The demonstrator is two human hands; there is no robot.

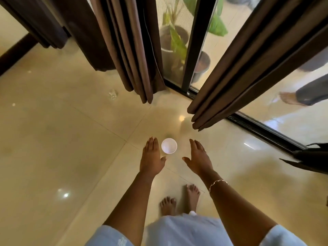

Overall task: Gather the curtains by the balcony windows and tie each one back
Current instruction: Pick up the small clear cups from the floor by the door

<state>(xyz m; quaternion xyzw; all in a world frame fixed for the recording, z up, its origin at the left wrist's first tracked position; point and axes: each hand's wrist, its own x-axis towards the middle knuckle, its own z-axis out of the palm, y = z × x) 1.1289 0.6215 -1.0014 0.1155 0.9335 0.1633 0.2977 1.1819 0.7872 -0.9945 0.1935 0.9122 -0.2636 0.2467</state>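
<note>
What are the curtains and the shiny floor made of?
The curtains look like thick brown woven cloth, matte, hanging in soft folds. The floor looks like polished cream tile, stone or ceramic: thin joint lines and bright reflections show.

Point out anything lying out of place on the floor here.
A white cup sits alone on the tiled floor, between the left hand and right hand. A small clear crumpled bit lies near the middle curtain.

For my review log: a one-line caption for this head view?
Both empty hands, left hand and right hand, reach toward untied brown curtains, a white cup on the floor between them.
</note>
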